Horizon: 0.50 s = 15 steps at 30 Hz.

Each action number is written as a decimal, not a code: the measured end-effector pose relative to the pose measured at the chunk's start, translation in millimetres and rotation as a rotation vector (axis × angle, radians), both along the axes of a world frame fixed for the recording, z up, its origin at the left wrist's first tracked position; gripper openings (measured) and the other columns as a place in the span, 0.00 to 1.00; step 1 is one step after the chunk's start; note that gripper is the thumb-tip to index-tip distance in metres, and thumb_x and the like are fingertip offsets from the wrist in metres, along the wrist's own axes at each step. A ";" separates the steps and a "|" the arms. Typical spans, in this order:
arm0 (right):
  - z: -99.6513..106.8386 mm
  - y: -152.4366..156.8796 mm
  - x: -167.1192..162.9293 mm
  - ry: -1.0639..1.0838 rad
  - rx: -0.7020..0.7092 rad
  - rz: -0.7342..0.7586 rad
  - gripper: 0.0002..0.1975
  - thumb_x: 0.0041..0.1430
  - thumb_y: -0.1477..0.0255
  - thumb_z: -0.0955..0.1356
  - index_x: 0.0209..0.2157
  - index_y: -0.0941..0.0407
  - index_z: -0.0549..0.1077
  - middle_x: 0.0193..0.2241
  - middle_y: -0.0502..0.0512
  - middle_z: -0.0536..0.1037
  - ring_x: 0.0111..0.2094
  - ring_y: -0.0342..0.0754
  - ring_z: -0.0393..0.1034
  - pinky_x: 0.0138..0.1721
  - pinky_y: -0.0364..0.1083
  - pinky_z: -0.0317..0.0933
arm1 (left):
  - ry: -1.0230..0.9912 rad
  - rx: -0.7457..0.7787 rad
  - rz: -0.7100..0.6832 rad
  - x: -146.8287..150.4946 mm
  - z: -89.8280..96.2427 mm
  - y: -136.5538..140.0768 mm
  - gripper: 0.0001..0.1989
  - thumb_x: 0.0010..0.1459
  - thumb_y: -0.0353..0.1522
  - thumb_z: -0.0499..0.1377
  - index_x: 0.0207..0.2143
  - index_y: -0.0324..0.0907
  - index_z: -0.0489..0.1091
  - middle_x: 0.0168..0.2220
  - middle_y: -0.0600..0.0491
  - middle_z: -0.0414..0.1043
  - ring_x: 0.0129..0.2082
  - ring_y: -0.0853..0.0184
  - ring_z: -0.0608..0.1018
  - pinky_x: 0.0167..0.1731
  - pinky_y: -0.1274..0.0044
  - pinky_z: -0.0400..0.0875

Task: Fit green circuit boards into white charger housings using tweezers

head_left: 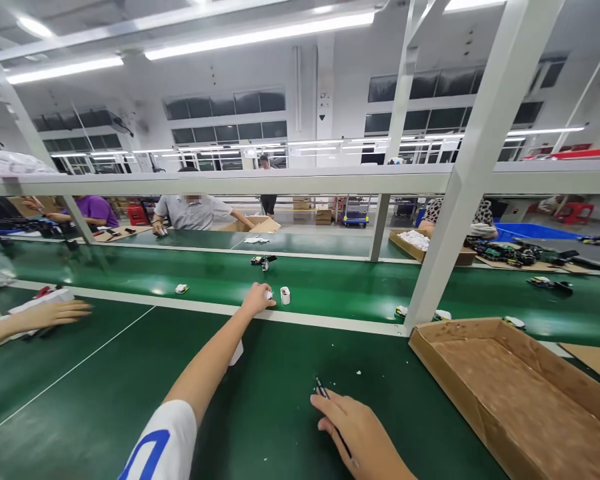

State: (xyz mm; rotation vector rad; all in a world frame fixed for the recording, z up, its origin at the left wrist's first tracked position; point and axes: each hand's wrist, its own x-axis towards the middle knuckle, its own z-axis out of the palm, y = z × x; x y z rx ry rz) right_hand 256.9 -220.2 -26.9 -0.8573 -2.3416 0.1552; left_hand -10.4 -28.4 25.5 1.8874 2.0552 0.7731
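Left hand stretched way out to the far edge of the green workbench, fingers curled down over a small white part right at the white strip bordering the conveyor belt. Looks like a grip on it, mostly hidden under the fingers though. Another small white casing standing upright just beside that hand, on the belt side.

Right hand down low and close, resting on the bench, fingers closed around a thin dark tool whose tip pokes out past the fingertips. A few white crumbs scattered on the mat near the tip.

Shallow cardboard tray off to the right of that hand, angled white frame post rising just behind its far corner.

Further out on the belt: a tiny white piece to the left, a dark little assembly farther back.

Co-worker's hand coming in from the left edge, lying flat over some white stuff. More people seated across the line, one in a grey shirt.
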 end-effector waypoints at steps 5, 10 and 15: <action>10.7 -0.3 0.7 0.122 -0.099 -0.009 0.12 0.63 0.76 0.57 0.40 0.53 0.68 0.36 0.57 0.78 0.34 0.50 0.76 0.33 0.46 0.67 | -0.441 0.045 -0.186 21.5 3.1 -58.9 0.33 0.36 0.28 0.71 0.48 0.43 0.66 0.44 0.53 0.64 0.35 0.70 0.71 0.40 0.75 0.70; 17.1 4.6 3.8 0.420 -0.334 -0.070 0.04 0.60 0.72 0.62 0.33 0.51 0.58 0.32 0.56 0.77 0.54 0.54 0.67 0.42 0.48 0.66 | -0.869 -0.108 -0.342 70.0 -24.3 -124.3 0.37 0.38 0.46 0.68 0.50 0.43 0.62 0.36 0.55 0.62 0.30 0.74 0.69 0.36 0.76 0.70; 18.2 9.9 8.0 0.448 -0.373 -0.002 0.17 0.50 0.72 0.69 0.34 0.50 0.54 0.57 0.66 0.66 0.57 0.55 0.62 0.52 0.55 0.60 | -1.127 -0.393 -0.497 97.5 -38.0 -159.3 0.37 0.33 0.54 0.67 0.41 0.39 0.69 0.29 0.55 0.62 0.26 0.75 0.69 0.34 0.75 0.70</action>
